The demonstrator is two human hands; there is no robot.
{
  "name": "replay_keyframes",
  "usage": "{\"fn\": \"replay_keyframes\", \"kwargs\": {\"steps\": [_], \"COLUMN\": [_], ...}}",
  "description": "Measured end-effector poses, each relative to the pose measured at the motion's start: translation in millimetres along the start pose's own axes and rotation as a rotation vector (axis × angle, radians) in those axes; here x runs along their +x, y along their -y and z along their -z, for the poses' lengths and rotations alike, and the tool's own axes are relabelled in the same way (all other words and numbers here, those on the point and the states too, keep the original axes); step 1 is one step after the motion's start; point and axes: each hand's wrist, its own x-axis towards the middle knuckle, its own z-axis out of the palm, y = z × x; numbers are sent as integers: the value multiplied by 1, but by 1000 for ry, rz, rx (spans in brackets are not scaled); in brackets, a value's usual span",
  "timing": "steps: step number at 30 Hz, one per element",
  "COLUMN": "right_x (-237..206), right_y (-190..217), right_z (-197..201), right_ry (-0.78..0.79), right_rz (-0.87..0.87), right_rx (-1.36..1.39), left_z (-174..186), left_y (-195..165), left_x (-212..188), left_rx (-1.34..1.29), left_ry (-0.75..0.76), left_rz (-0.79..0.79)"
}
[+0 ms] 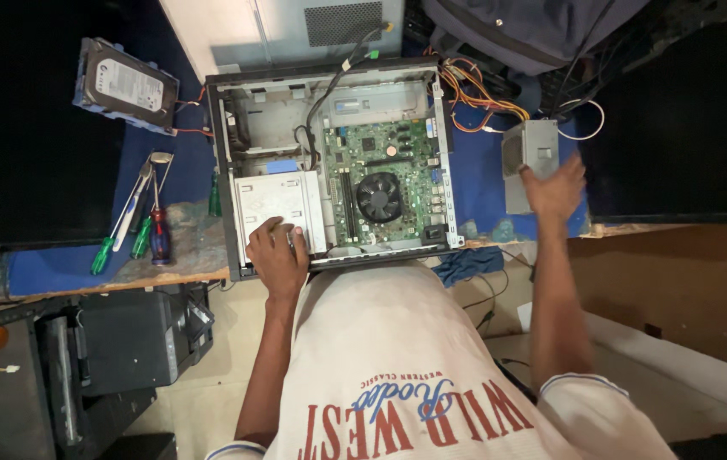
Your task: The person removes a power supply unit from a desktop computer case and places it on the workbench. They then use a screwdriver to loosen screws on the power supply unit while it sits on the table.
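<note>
three screwdrivers (138,230), one hard drive (125,85)

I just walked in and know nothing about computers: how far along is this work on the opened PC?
Looks done: the computer case is open, the hard drive lies outside at its left, and the power supply sits outside at its right, wires attached. In hand: the left hand rests on the metal drive cage; the right hand touches the power supply. Left: the motherboard and fan remain inside.
</note>
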Motion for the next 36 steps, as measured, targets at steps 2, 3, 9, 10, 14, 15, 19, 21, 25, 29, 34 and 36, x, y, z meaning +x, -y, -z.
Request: {"fn": "replay_keyframes", "kwargs": {"steps": [2, 3, 9, 10, 14, 15, 19, 21, 25, 29, 34, 36], "right_x": [-4, -4, -11, -14, -34, -42, -62, -67, -67, -56, -27, -19], "right_y": [3, 6, 21, 20, 11, 6, -10, -15, -5, 17, 31, 37], "right_z": [7, 12, 22, 23, 24, 25, 24, 27, 40, 67, 113, 129], "right_ry": [166, 243, 250, 247, 155, 113, 44, 13, 84, 94, 9, -105], "right_rz": [-220, -329, -272, -287, -259, -237, -189, -226, -278, -174, -36, -112], "right_rx": [73, 110, 34, 40, 108, 131, 403, 568, 1032, 1402, 1490, 1517], "left_z": [1, -1, 2, 3, 2, 1, 0, 0, -2, -2, 0, 0], "left_y": [-1, -2, -2, -2, -4, -6, -8, -9, -10, -9, -8, -11], "left_x": [0, 1, -1, -1, 0, -1, 0, -1, 1, 1, 2, 1], "left_rx": [-1, -5, 14, 8, -1, -6, 4, 6, 11, 9, 16, -1], "left_ry": [2, -2, 2, 7, 0, 5, 4, 19, 19, 20, 8, 6], "left_rz": [-1, -3, -18, -22, -21, -18, -19, -23, -22, -17, -27, -30]}}
